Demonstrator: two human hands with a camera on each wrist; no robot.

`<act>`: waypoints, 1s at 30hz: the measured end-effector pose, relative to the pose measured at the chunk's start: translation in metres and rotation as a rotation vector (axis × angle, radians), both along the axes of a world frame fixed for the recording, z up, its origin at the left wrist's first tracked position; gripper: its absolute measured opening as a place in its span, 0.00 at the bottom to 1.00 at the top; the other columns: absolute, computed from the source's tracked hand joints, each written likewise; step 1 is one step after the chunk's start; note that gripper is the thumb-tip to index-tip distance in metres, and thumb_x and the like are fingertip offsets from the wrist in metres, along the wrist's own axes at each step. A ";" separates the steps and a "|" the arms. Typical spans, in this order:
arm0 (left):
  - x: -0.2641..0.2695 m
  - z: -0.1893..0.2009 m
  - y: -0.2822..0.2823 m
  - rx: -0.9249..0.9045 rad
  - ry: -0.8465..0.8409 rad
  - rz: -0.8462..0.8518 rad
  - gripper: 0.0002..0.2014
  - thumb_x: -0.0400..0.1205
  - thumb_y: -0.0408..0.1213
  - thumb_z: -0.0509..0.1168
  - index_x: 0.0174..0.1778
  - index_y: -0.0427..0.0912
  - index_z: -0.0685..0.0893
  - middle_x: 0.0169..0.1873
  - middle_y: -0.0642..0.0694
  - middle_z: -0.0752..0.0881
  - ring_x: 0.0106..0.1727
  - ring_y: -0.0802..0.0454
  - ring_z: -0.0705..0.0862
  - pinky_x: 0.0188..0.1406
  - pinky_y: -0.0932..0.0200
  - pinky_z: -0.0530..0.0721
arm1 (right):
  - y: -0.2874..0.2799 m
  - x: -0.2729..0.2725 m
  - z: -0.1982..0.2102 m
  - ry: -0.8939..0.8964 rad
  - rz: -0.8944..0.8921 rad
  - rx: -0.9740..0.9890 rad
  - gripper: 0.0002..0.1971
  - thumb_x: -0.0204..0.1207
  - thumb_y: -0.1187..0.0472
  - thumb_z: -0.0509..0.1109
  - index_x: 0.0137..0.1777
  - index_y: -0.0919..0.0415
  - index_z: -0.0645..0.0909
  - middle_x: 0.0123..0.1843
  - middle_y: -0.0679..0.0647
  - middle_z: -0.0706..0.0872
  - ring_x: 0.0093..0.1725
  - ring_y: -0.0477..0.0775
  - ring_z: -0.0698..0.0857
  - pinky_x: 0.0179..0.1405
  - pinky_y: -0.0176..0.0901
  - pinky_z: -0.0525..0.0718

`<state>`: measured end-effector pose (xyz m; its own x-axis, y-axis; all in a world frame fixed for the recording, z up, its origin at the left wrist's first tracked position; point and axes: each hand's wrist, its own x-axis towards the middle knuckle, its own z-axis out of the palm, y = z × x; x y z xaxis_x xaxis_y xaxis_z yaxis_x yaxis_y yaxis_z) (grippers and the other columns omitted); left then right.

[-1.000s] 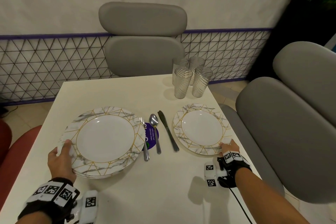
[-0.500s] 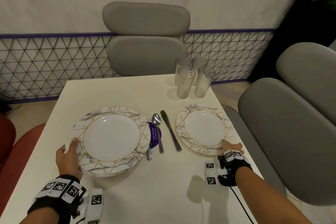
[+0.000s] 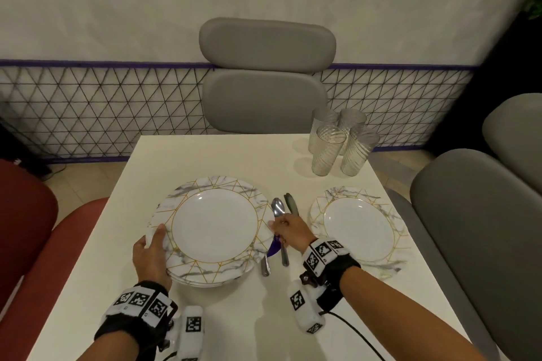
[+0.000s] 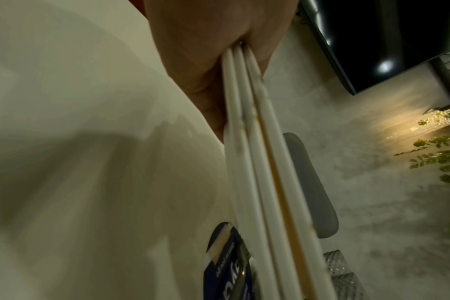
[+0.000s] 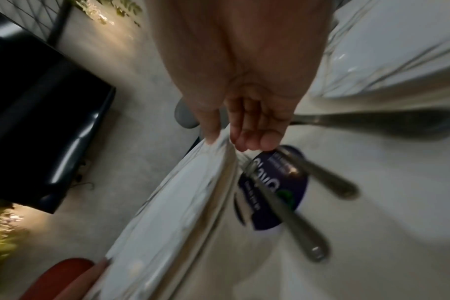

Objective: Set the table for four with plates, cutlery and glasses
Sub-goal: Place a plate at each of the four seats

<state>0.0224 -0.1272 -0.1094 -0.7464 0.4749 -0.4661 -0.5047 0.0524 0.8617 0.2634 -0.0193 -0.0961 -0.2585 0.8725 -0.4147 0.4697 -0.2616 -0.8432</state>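
Plate stack [image 3: 215, 231] slipping is the risk: we're only pinching its rims, left hand [image 3: 151, 258] and right hand [image 3: 289, 230].

1. Head view: from above the near edge of the counter [image 3: 234, 155], looking forward and down, across to the far chair [image 3: 264, 97].
2. Left wrist view: tight against the left hand [image 4: 206, 40], facing right along the plate stack [image 4: 260, 162] rim.
3. Right wrist view: close behind the right hand [image 5: 244, 81], facing left; both wrist views share the plate stack and purple sticker [image 5: 295, 178].
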 end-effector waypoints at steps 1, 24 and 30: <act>-0.001 0.001 0.002 0.007 -0.011 0.004 0.29 0.78 0.42 0.69 0.74 0.40 0.69 0.68 0.39 0.78 0.67 0.39 0.79 0.68 0.39 0.77 | 0.001 -0.008 0.002 0.010 -0.008 -0.027 0.12 0.78 0.59 0.67 0.34 0.55 0.71 0.30 0.53 0.78 0.24 0.45 0.79 0.25 0.33 0.77; -0.102 -0.008 0.015 -0.052 -0.011 0.217 0.29 0.82 0.45 0.63 0.77 0.39 0.65 0.71 0.36 0.76 0.68 0.36 0.77 0.65 0.42 0.76 | 0.194 -0.033 -0.011 0.099 -0.414 -0.112 0.08 0.81 0.68 0.60 0.58 0.63 0.73 0.56 0.62 0.76 0.41 0.54 0.81 0.43 0.41 0.84; -0.106 -0.012 0.015 -0.051 0.003 0.239 0.27 0.82 0.44 0.63 0.75 0.39 0.66 0.69 0.37 0.77 0.67 0.37 0.78 0.66 0.40 0.76 | 0.190 -0.029 -0.032 -0.603 0.075 0.025 0.24 0.76 0.51 0.64 0.69 0.62 0.71 0.68 0.61 0.79 0.67 0.63 0.79 0.59 0.45 0.78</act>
